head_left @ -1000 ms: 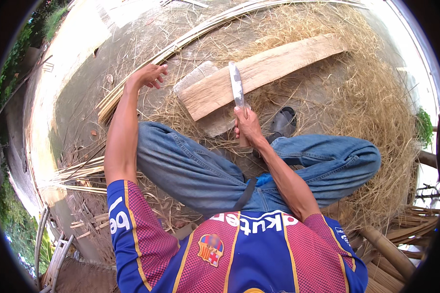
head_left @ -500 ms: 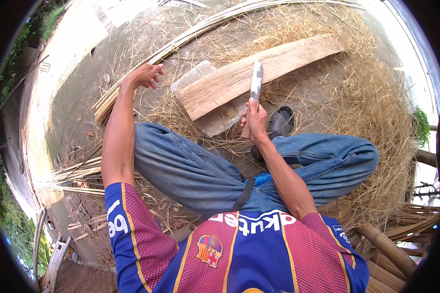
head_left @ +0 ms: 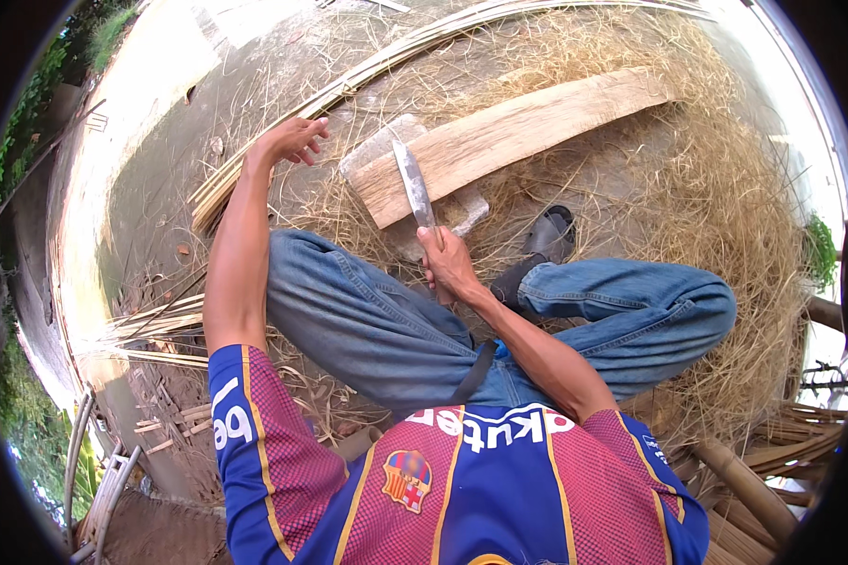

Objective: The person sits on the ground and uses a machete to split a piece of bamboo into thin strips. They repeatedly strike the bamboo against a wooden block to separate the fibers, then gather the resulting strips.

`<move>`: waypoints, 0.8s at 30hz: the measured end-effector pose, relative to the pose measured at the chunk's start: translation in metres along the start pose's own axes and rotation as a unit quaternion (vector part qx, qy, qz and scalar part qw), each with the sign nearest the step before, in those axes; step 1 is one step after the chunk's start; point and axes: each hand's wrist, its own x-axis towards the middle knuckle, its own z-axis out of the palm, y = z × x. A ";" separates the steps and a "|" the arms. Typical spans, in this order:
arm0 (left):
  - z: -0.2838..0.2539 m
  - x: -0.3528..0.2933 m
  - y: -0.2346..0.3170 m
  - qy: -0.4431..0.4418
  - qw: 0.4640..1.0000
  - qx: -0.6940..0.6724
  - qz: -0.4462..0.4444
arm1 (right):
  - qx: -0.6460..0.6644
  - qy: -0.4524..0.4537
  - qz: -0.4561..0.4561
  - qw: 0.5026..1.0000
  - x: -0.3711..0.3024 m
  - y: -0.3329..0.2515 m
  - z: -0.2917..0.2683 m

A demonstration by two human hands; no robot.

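My right hand (head_left: 449, 264) grips the wooden handle of a long knife (head_left: 415, 188). Its blade points up and to the left, across the near left end of a wooden board (head_left: 528, 137). That board lies slanted on a pale stone block (head_left: 405, 130), which shows at its far and near edges. Off the board's left end, my left hand (head_left: 295, 141) hovers with its fingers loosely apart and nothing visible in it. Nearest to it is a bundle of long split strips (head_left: 231, 185), running along the ground.
Thin straw-like shavings (head_left: 697, 217) cover the ground at the right. My jeans-clad legs (head_left: 349, 311) are bent in front of me, with a dark sandal (head_left: 551, 235) on one foot. More strips (head_left: 160, 325) lie at the left; a thick pole (head_left: 749, 490) lies at lower right.
My right hand has moved left with the knife, and the blade has swung from upright to tilting left over the board's end. My left hand has barely shifted.
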 end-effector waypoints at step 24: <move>0.001 -0.002 0.004 0.000 1.000 0.006 -0.004 | -0.141 -0.008 -0.095 0.985 0.003 0.016 0.003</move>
